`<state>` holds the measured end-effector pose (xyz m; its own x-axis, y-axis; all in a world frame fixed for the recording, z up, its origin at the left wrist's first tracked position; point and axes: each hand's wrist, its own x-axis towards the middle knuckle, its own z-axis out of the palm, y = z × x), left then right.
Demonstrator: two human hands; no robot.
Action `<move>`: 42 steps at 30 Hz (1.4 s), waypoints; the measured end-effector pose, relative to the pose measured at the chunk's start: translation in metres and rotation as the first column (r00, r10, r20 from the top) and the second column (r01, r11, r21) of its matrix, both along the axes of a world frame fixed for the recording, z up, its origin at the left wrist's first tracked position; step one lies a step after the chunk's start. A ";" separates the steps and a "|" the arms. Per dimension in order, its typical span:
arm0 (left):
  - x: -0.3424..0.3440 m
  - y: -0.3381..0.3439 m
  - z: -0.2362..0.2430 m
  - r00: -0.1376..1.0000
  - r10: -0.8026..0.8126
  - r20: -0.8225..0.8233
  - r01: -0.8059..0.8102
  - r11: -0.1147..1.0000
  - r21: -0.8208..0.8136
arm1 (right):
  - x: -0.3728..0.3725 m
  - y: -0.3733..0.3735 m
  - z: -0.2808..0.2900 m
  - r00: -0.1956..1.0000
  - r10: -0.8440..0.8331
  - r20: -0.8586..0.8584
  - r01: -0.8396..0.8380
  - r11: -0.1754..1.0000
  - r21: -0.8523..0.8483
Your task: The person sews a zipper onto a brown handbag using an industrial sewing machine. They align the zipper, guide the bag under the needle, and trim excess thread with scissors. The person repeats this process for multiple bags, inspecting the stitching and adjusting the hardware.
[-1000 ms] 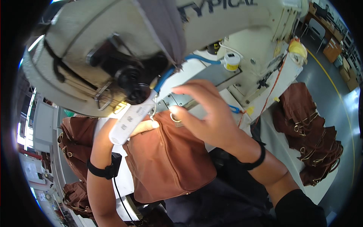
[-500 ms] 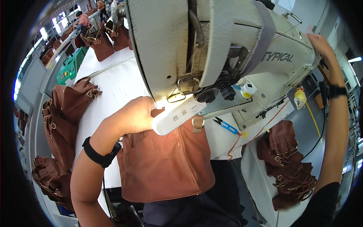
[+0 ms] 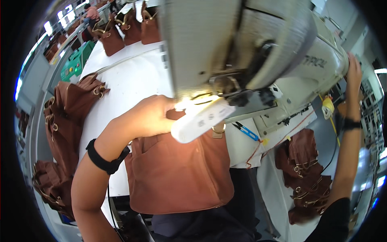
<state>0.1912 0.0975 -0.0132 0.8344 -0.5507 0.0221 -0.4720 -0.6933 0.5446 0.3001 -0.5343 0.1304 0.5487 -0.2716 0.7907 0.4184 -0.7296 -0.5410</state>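
Observation:
A brown handbag (image 3: 181, 173) hangs over the near table edge, its upper part beneath the head of a large pale sewing machine (image 3: 197, 48). My left hand (image 3: 155, 115) is closed on the bag's top edge beside the lit needle area. A white lamp bar (image 3: 201, 123) hides its fingertips and the needle. On the bag's right side sits a tab with a gold ring (image 3: 219, 128). Far to the right, my right hand (image 3: 354, 74) is curled against the end of the machine, at its handwheel, which the hand mostly covers.
Blue thread snips (image 3: 246, 131) lie on the white table (image 3: 133, 70) right of the bag. Brown bags are heaped at left (image 3: 66, 121) and right (image 3: 302, 165); several stand at the back (image 3: 111, 40). A yellow thread cone (image 3: 327, 105) is beyond the machine. One person (image 3: 92, 14) works far off.
My right hand has moved down along the machine's far end. The view has shifted, so the machine appears further right. My left hand stays on the bag, which keeps nearly the same place.

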 end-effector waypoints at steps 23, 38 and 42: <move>-0.003 -0.028 0.041 0.986 -0.064 -0.156 0.065 0.998 0.005 | -0.017 0.051 -0.068 0.980 -0.101 0.171 0.032 0.931 0.365; 0.000 -0.025 0.045 0.989 -0.058 -0.134 0.085 0.975 0.207 | -0.015 0.061 -0.074 0.990 -0.103 0.097 0.046 0.882 0.470; -0.004 -0.033 0.054 0.956 0.015 -0.293 0.031 0.988 0.153 | -0.015 0.062 -0.084 0.978 -0.161 0.135 0.086 0.892 0.444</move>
